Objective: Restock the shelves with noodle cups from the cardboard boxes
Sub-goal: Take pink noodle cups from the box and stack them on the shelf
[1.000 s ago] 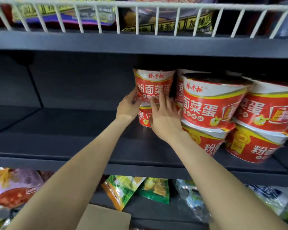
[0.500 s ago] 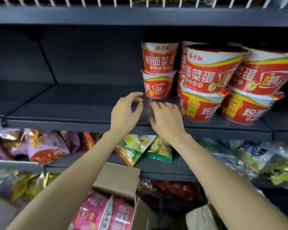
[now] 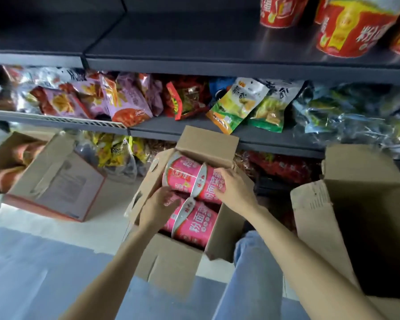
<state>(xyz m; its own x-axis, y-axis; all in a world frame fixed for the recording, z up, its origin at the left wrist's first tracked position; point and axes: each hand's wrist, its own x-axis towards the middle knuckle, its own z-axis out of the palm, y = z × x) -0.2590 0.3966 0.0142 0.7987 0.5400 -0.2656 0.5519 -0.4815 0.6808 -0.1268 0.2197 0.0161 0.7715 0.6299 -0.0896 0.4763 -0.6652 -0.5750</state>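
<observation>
Noodle cups: red-and-yellow paper tubs (image 3: 346, 31) already stacked on the dark grey metal shelf (image 3: 194, 40), far above and right of the open brown cardboard box (image 3: 171, 262); more of them, pink-red and film-wrapped in pairs, lying on their sides inside that box. Largest first: shelf, with much bare board left of the stocked tubs. Next, a second, bigger open carton (image 3: 356, 227), right of the box, contents not visible. Then a tipped carton with a printed label (image 3: 56, 185), left of the box. Then the box itself, flaps up, on the floor. Upper wrapped pack (image 3: 189, 179) against the box's far wall; lower pack (image 3: 194, 225) nearer the front wall. Left hand (image 3: 158, 206) inside the box at its left wall, fingers curled onto the upper pack's near end. Right hand (image 3: 234, 190) at the box's right wall, fingers spread over the same pack. Grasping, seemingly not yet lifted. Step in hand, by the look: fetching the next pack. Next: lifting clear of the flaps, then up to the bare stretch of shelf.
</observation>
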